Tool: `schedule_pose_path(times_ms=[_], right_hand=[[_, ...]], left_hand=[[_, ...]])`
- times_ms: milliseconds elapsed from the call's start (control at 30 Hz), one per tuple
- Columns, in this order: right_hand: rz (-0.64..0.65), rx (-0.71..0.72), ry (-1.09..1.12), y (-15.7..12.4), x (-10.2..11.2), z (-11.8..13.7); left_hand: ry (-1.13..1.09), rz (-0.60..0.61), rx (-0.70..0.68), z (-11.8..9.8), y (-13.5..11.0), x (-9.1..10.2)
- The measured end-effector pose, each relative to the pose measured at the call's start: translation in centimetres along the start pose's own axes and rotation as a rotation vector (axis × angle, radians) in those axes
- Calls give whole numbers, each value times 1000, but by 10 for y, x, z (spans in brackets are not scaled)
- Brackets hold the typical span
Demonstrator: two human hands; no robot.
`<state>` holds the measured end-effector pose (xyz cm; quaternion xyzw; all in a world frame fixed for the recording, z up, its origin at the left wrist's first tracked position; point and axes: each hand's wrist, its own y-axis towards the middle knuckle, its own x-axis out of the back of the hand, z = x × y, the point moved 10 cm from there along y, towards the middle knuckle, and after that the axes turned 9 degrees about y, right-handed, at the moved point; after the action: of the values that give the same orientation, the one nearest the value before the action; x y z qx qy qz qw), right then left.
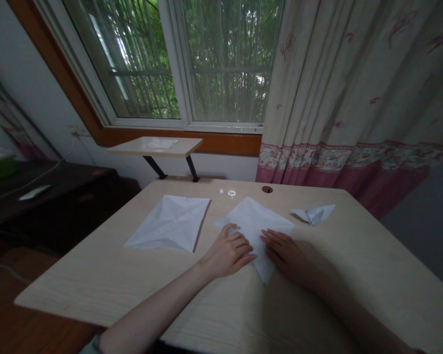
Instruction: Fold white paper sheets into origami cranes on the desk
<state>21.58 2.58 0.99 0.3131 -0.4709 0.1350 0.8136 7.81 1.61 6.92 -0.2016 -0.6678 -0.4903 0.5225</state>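
A white sheet of paper point(249, 214) lies on the table between my hands, turned so that one corner points toward me. My left hand point(231, 250) rests on its left side, fingers bent loosely over the paper and the thumb apart. On the right side my right hand point(286, 253) lies flat, its fingers stretched out across the surface. Neither hand grips the sheet; both press on it from above. Part of the paper's lower edges is hidden under the fingers.
A second creased white sheet point(170, 223) lies to the left on the table point(118, 280). At the right sits a folded paper crane point(313, 214). A raised shelf point(188, 146) holding paper stands at the back left. Behind are a window and a curtain point(317, 123).
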Motion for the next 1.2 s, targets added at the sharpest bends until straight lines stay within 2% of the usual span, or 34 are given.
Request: schedule_pose_path(times_ms=[100, 300, 467, 633, 1200], right_hand=[[-8, -15, 8, 0, 0, -1], [-9, -24, -22, -1, -2, -3], [-47, -73, -80, -3, 0, -11], [-73, -63, -69, -5, 1, -15], [-108, -35, 9, 1, 16, -3]], left_hand=[[6, 24, -16, -1, 0, -5], [3, 0, 45, 5, -1, -9], [51, 14, 148, 16, -2, -13], [111, 62, 244, 29, -5, -19], [125, 162, 349, 43, -12, -32]])
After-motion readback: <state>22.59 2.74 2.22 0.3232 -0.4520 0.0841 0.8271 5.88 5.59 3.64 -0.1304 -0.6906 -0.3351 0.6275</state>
